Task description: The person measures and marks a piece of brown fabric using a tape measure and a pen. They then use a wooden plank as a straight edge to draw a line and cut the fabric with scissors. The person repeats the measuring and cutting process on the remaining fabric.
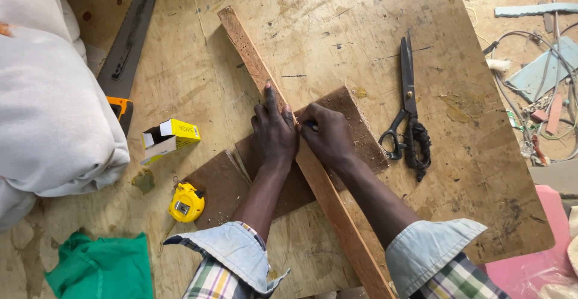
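A long narrow wooden strip (248, 49) lies diagonally across a plywood board (337, 28), from upper left to the bottom edge. My left hand (275, 129) presses flat on the strip, fingers pointing up along it. My right hand (328, 135) is closed around a pen or pencil whose blue tip (309, 124) touches the strip's right edge, close to my left hand. Under the strip lies a dark brown hardboard piece (355, 121), with a second brown piece (220, 184) to its left.
Large black scissors (407, 103) lie right of my hands. A yellow tape measure (186, 203), a small yellow-and-white box (170, 138), a handsaw (127, 46), white stuffed cushions (45, 106) and green cloth (99, 269) sit on the left. Cables and scraps (536, 76) litter the floor at right.
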